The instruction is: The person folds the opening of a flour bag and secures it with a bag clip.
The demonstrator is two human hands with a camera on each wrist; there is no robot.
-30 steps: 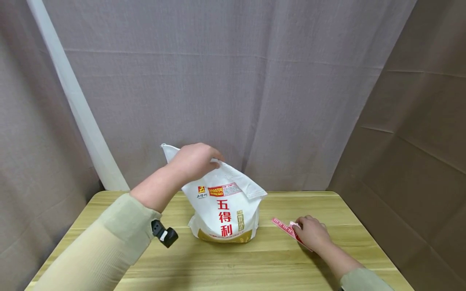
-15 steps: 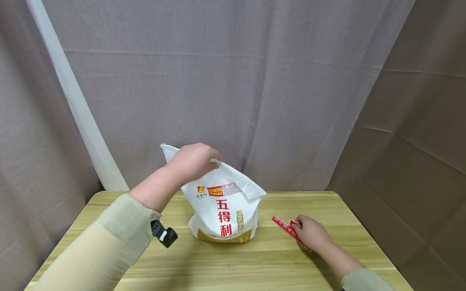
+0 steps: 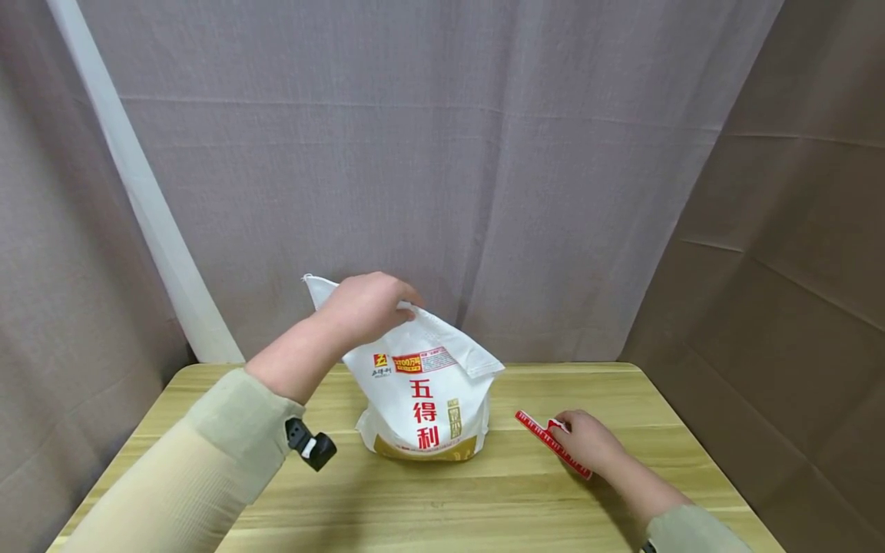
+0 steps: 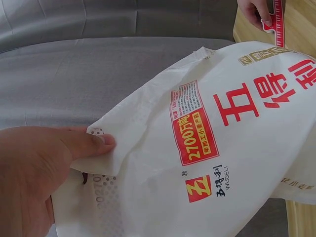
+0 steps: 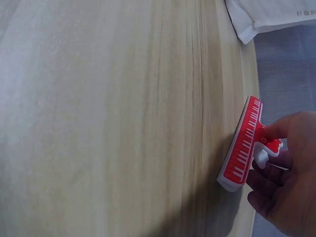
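Left hand (image 3: 366, 307) pinches the folded top of the flour bag (image 3: 425, 399); the bag stands on the table below it. Soft, heavy-looking, likely slumps: hold by the top fold. Right hand (image 3: 584, 442) grips the red clip (image 3: 549, 442), well right of the bag; stiff, light.

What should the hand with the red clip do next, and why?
Probably lift the red clip off the table toward the bag's top. The right hand already pinches its handle while it lies on the wood, and the left hand holds up the white bag's folded top edge, apart from the clip.
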